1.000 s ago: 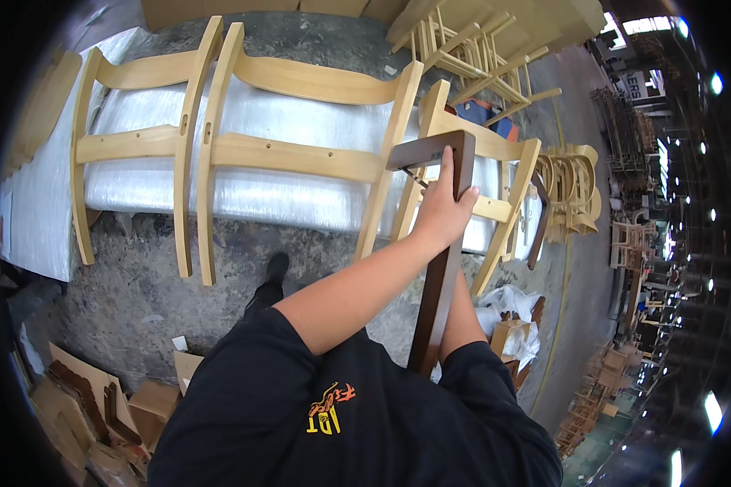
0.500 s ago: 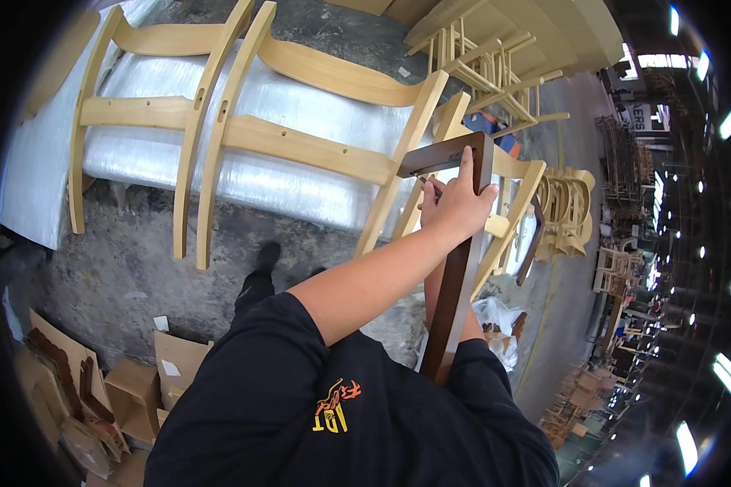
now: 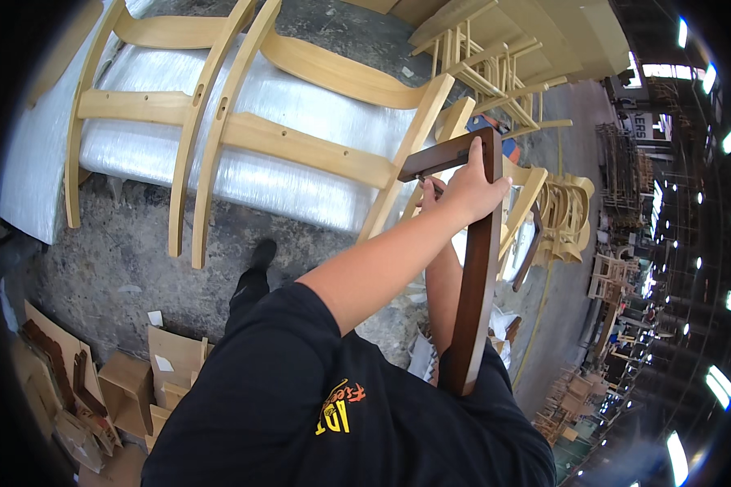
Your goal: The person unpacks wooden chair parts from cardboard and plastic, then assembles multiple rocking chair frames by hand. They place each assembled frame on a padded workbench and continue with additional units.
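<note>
A dark brown L-shaped wooden frame piece stands before my chest, its long leg running down to my shirt. My left hand reaches across and closes round it near the upper corner, one finger stretched along the wood. Below the short arm, the fingers of my right hand pinch a small dark rod close to the wood. Most of the right hand is hidden behind my left wrist. The short arm's end overlaps a pale wooden chair frame in the view; whether they touch I cannot tell.
Pale frames rest on a plastic-wrapped stack. More wooden frames and a chair-like bundle stand to the right. Cardboard boxes sit at the lower left. Plastic wrapping lies on the concrete floor beside me.
The brown frame piece and both hands have shifted slightly right in the view. More of my right forearm shows beside the long leg. Both hands keep their hold.
</note>
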{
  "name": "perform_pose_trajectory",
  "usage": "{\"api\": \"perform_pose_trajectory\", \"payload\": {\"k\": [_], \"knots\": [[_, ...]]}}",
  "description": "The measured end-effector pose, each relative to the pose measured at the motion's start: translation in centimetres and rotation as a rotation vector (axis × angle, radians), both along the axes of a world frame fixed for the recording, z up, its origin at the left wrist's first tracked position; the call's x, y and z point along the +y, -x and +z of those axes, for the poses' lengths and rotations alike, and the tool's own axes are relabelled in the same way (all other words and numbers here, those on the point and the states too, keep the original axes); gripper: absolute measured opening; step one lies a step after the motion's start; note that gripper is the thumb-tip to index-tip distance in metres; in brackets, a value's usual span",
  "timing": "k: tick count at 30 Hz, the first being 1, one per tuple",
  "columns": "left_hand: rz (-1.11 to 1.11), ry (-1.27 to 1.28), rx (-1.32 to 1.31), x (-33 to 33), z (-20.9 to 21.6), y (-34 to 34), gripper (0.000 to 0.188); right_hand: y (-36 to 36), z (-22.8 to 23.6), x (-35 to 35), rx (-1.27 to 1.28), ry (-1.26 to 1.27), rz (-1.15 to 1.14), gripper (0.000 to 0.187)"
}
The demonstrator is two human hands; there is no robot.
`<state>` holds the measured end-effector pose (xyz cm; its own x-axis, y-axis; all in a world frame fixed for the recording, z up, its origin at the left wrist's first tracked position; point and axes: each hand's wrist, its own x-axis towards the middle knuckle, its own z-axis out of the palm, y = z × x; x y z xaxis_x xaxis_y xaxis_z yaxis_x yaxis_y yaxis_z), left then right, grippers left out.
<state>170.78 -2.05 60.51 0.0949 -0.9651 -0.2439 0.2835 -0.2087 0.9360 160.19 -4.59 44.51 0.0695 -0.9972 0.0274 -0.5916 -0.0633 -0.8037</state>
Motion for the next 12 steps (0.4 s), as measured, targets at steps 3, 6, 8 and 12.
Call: {"api": "perform_pose_trajectory", "payload": {"k": [3,6,8,12], "knots": [[-0.128,0.001,-0.097,1.5,0.1,-0.1,0.104,1.5,-1.1,0.1,0.010,-0.002,-0.031,0.027],[-0.084,0.019,-0.119,1.7,-0.6,-0.2,0.105,0.8,-1.7,0.0,0.010,-0.020,-0.008,0.027],[-0.090,0.013,-0.134,1.8,-0.5,-0.1,0.106,1.2,-2.0,0.1,0.012,-0.021,-0.023,0.026],[-0.214,-0.001,-0.223,1.8,0.8,1.8,0.106,4.3,-1.9,0.7,0.007,0.036,-0.136,0.025]]}}
